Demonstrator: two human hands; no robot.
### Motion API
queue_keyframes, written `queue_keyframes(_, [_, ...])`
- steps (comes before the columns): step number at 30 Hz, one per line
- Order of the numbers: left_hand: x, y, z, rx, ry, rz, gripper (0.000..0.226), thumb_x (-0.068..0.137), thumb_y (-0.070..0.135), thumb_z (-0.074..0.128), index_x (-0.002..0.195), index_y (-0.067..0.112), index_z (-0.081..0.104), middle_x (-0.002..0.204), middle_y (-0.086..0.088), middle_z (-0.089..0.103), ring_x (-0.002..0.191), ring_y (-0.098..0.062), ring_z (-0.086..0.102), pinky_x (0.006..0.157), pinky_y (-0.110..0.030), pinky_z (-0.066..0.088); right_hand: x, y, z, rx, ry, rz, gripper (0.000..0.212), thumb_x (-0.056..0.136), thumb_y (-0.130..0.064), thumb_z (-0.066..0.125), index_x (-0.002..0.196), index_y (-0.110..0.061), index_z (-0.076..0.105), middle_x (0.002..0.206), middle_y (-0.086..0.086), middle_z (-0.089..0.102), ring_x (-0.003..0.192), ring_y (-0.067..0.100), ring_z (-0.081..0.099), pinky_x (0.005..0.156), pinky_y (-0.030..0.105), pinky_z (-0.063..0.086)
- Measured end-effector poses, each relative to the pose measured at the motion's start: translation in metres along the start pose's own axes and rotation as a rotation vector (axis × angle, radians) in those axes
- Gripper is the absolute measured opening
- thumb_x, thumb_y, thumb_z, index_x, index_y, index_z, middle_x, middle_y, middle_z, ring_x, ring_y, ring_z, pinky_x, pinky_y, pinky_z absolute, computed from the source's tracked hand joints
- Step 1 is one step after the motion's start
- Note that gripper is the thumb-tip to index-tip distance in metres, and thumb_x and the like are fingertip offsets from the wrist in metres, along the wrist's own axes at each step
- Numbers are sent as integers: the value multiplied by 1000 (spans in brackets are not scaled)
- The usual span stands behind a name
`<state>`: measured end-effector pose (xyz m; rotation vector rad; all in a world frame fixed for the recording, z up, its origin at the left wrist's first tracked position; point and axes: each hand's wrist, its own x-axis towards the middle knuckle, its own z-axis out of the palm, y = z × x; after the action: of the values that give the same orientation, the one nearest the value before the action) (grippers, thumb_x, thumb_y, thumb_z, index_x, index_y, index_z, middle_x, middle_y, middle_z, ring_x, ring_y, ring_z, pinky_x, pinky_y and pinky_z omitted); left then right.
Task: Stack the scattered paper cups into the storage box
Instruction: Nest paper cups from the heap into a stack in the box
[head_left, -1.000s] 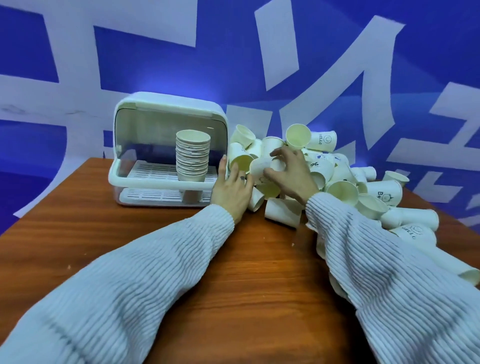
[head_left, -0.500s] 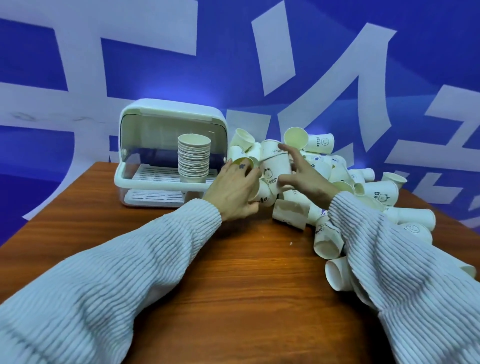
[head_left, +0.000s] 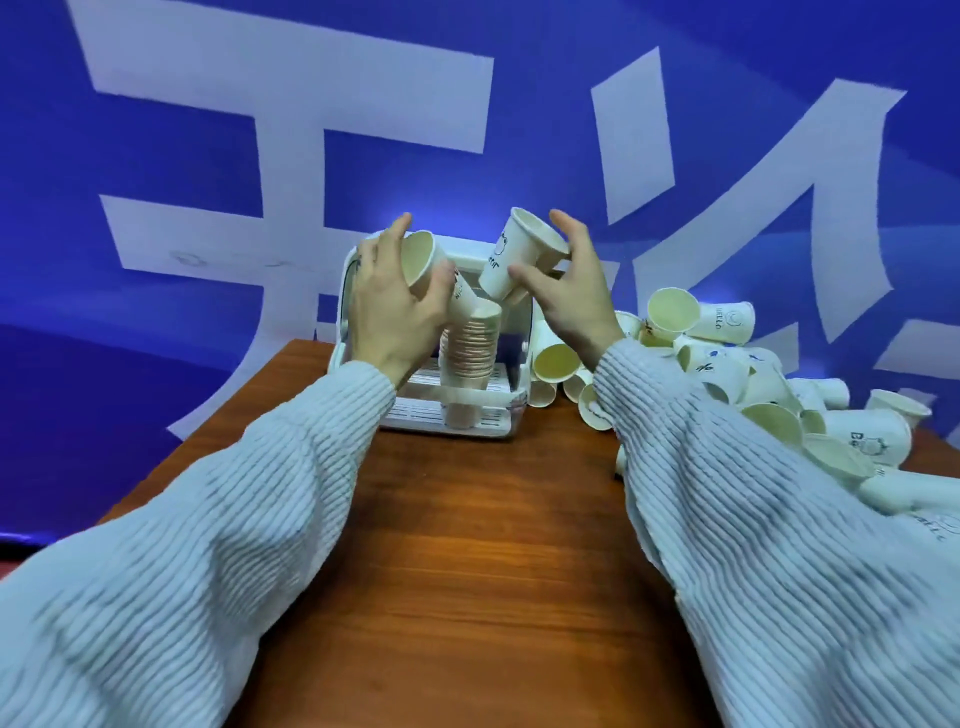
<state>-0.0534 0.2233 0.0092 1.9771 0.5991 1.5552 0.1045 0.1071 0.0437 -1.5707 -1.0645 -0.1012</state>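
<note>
**Nesting 2 cups above the box**

Holding 1 paper cup in each hand, both raised in front of the storage box (head_left: 511, 410). Gripping the left cup (head_left: 422, 262) in the left hand (head_left: 395, 306), fingers and thumb curled round its wall, mouth tipped toward the camera. Pinching the right cup (head_left: 511, 260) in the right hand (head_left: 566, 291), thumb under the wall, fingers spread behind the rim, base angling down and to the left. Keeping the 2 cups close but apart, just above the tall stack (head_left: 470, 348) standing on the box's slatted tray.

Judging the step as joining loose cups before adding them to the stack. Calling next for turning 1 cup so both mouths face the same way, sliding 1 into the other, then lowering the pair squarely onto the stack without tipping it.

Leaving a large pile of scattered cups (head_left: 769, 384) lying on the wooden table (head_left: 493, 571), right of the box, so judging much of the task as remaining.
</note>
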Motion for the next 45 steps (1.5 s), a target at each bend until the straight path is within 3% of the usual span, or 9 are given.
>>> queue_keyframes(8, [13,-17,-20,-2,19,-40,52,98,42,60,144,18,51,137,-1,44,110,-4,44,93,-21,34,13,-4,38,-537,-455,-20,73,95,-29,63,158,-9,33,162,15,35,147,29,37,118,34,31])
queue_keyframes(14, [35,-13,-3,-41,-69,111,51,99,42,59,144,21,51,136,-2,48,117,-11,51,102,-26,40,2,24,41,-480,-527,65,80,93,-40,69,159,-17,31,161,10,34,148,24,37,123,39,29])
queue_keyframes(17, [50,-11,16,22,-261,191,49,99,41,57,145,25,53,134,-7,49,125,-21,52,111,-36,39,-6,32,41,-289,-467,134,81,86,-45,78,152,-19,38,139,1,62,109,6,65,97,27,53])
queue_keyframes(21, [47,-17,39,387,-609,242,58,92,59,46,144,34,54,143,-9,51,131,-31,50,111,-48,41,-9,43,42,-146,-401,190,111,81,-34,82,164,-23,9,135,4,62,76,-1,59,51,7,44])
queue_keyframes(25, [21,-29,49,401,-680,153,79,76,72,41,148,40,49,156,-1,43,138,-28,48,113,-48,40,-17,48,38,-178,-475,213,119,85,-1,69,163,-26,-17,136,13,60,88,11,65,69,17,49])
queue_keyframes(29, [7,-34,51,176,-594,-43,110,76,46,81,162,34,13,165,-8,13,145,-30,36,116,-44,35,-26,55,35,-165,-508,258,121,86,-2,73,162,-27,-18,128,16,68,109,35,70,101,52,55])
queue_keyframes(33, [-13,-54,61,67,-500,-256,123,59,50,76,158,32,5,149,-13,48,133,-34,52,111,-49,43,-30,56,30,-152,-506,260,119,89,-9,76,163,-26,-15,153,14,50,126,22,60,113,46,46])
queue_keyframes(38, [6,-45,80,112,-414,-308,88,77,29,82,146,26,27,138,-9,56,124,-34,57,101,-46,45,-29,53,27,-211,-434,232,108,94,-16,71,164,-31,-9,152,11,51,112,15,58,96,31,50])
queue_keyframes(45, [19,-46,125,264,-442,-343,84,85,29,80,146,17,25,141,-17,50,125,-43,56,102,-56,47,-28,58,8,-278,-372,204,100,94,-20,71,165,-33,0,141,7,57,104,14,57,90,28,43])
